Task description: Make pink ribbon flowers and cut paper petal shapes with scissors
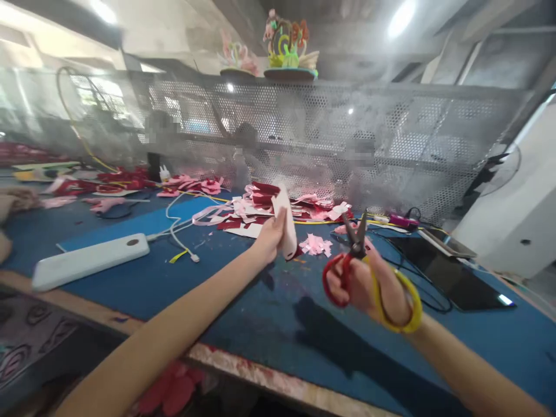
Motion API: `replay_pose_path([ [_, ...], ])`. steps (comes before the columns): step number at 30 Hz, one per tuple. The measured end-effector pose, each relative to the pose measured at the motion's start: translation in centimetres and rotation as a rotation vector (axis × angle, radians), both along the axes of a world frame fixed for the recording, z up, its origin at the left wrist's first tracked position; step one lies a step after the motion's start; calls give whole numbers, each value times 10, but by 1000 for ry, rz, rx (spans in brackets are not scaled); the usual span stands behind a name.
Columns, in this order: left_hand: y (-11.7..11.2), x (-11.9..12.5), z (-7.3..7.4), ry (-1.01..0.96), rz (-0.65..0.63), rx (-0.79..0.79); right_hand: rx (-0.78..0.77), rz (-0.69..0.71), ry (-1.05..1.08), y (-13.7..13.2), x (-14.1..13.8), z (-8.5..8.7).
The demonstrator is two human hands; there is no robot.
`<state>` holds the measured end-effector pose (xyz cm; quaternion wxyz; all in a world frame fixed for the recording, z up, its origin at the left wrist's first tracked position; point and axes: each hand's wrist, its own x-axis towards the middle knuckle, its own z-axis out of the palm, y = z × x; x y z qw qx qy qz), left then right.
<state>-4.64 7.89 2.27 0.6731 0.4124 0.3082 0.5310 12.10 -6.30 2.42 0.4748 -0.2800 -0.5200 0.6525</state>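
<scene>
A pair of scissors [357, 249] with one red and one yellow handle loop is in my right hand [369, 284]. Its dark blades are spread apart and point up and away from me. My left hand [271, 234] pinches a long white strip [285, 226] that stands nearly upright above the table, with dark red showing at its lower end. The blades and the strip are well apart. Between my hands, on the blue tabletop [264, 324], lies a small heap of pale pink cut pieces [316, 244].
Behind my left hand lie red, pink and white scraps [252, 211]. A white power strip or lamp [91, 260] with a cable lies at left. At right is a dark tablet [452, 272] beside black cables. A perforated metal screen [304, 133] rises behind the table.
</scene>
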Motion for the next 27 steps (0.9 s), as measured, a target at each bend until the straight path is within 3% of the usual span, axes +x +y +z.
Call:
replay_pose_path([
  [4, -3, 17, 18, 28, 208, 257, -71, 173, -7, -10, -3, -17],
  [10, -15, 26, 21, -162, 290, 180, -217, 186, 12, -5, 17, -24],
  [15, -25, 28, 16, -243, 213, 38, -340, 276, 14, 1, 18, -41],
  [22, -40, 37, 0, -62, 9, 245, -234, 210, 120, 4, 17, -40],
  [27, -49, 49, -12, -110, -99, 245, -139, 147, 143, 4, 20, -35],
])
